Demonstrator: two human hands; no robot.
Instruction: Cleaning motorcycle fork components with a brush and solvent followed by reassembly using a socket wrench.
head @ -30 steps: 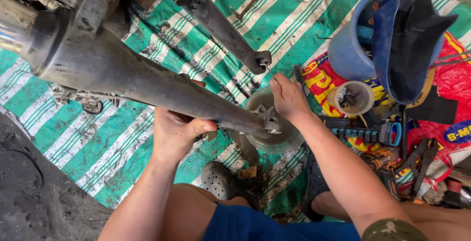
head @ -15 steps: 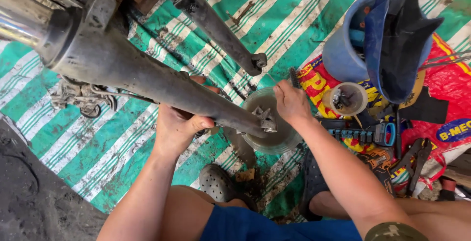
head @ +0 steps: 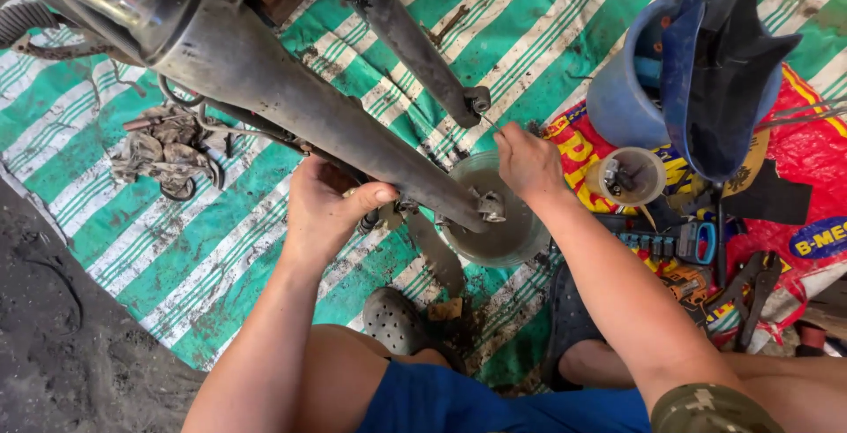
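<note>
— Head view, counting first: how many tubes and hands?

— Two fork legs. The near fork leg [head: 309, 115], thick and grey, runs from upper left down to its end over a round basin [head: 516, 239]. The far fork leg [head: 406, 36], darker and thinner, ends just above the right hand [head: 528, 161]. Two hands, both the person's own; the left hand [head: 325, 208] is under the near leg.

— And around them?

— One blue bucket [head: 631, 89], one small clear cup [head: 628, 177] with metal bits inside, one greasy rag pile [head: 163, 146] on the green striped tarp [head: 221, 248], and two dark clogs [head: 397, 318] by the knees.

— Anything unclear?

— The near leg's top is cut off at the frame edge. Tools on the red sheet [head: 820, 177] are too jumbled to count.

— How are the hands set?

— Left grip is wrapped around the near leg from below, thumb pressed along its side. Right grip has its fingertips pressed together by the far leg's end, pinching something too small to make out; the wrist is bent, the forearm reaching in from lower right.
</note>
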